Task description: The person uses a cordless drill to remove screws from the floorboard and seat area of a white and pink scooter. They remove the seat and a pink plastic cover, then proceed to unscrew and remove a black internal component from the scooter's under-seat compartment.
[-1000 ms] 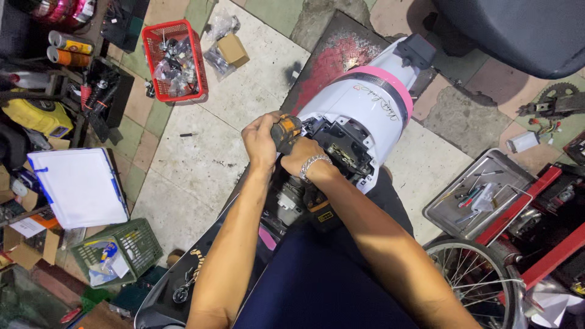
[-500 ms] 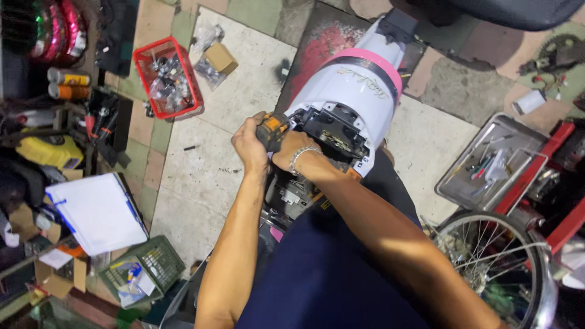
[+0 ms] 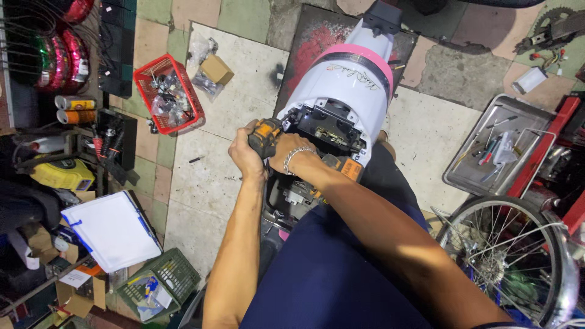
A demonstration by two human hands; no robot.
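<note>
Below the camera, 2 bare forearms reach forward over dark blue trousers to a scooter whose white and pink rear body points away. The left hand is wrapped around the back of a yellow and black power driver, its fingers curled tight about the casing. The right hand, with a chain bracelet at the wrist, grips the driver from the other side; its fingertips are hidden behind the tool, so how they lie cannot be told. The driver sits at the left edge of the scooter's opened frame, its nose aimed down into the exposed parts — the bit itself is out of sight.

By the look of it, a fastener on the frame is being driven or loosened, with both hands steadying the tool. A next move would call for keeping the driver square on the fastener and holding it firmly against any twist.

Farther left on the tiles lie a white clipboard and a green crate, and beyond them a red basket of small parts. To the right stand a spoked wheel and, past it, a metal tray of hand tools.
</note>
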